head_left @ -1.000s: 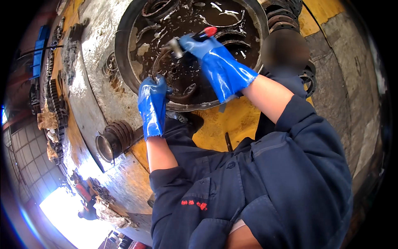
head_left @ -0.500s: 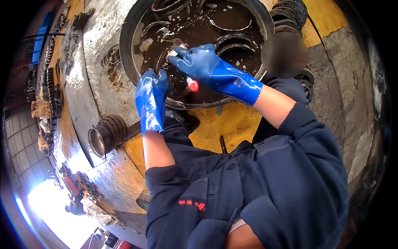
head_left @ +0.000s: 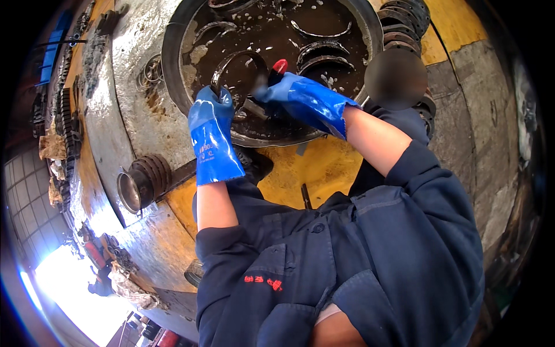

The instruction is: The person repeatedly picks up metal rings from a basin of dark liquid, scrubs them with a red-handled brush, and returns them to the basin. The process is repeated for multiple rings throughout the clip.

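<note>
While the left hand (head_left: 211,109) pinches a dark ring (head_left: 218,70) inside the near-left rim of the basin (head_left: 173,55), the right hand (head_left: 281,91), partly blurred, is wrapped round a red-ended tool (head_left: 280,66) over the basin's near side.

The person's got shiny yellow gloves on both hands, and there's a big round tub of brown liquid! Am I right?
Almost! The head view shows shiny blue gloves, not yellow, on the left hand and right hand. The big round dark tub of brown liquid is right.
</note>
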`<state>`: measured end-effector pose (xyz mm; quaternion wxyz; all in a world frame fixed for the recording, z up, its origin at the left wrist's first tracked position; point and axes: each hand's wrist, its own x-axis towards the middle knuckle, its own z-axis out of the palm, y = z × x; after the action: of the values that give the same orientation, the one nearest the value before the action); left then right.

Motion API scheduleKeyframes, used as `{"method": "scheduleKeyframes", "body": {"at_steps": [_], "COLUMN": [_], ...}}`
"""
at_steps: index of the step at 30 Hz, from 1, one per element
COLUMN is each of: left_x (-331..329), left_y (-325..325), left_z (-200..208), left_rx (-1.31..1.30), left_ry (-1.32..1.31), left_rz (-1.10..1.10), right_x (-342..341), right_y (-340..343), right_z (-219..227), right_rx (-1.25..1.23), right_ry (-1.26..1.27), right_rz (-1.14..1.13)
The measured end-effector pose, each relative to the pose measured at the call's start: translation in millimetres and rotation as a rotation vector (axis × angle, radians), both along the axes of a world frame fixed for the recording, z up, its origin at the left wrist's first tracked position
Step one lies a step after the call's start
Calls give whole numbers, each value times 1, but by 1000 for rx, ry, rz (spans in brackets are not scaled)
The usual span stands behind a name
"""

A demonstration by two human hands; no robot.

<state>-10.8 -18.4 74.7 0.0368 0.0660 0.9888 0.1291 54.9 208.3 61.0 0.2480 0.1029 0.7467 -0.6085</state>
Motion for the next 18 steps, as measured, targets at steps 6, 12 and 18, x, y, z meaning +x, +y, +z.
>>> {"method": "scheduleKeyframes", "body": {"at_steps": [6,12,18], "left_x": [1,2,-3], "left_y": [1,1,0], "left_z": [-7,0,5], "left_rx": [49,37,20], "left_ry": [63,108,-60], "left_rz": [-23,-46,8], "right_x": [-10,-21,-22], "right_y": [-26,-26,-31], "right_z": [10,-6,-45], "right_rx": [-690,278,806], "right_ry": [-323,36,461], "right_rz": [-378,116,100]}}
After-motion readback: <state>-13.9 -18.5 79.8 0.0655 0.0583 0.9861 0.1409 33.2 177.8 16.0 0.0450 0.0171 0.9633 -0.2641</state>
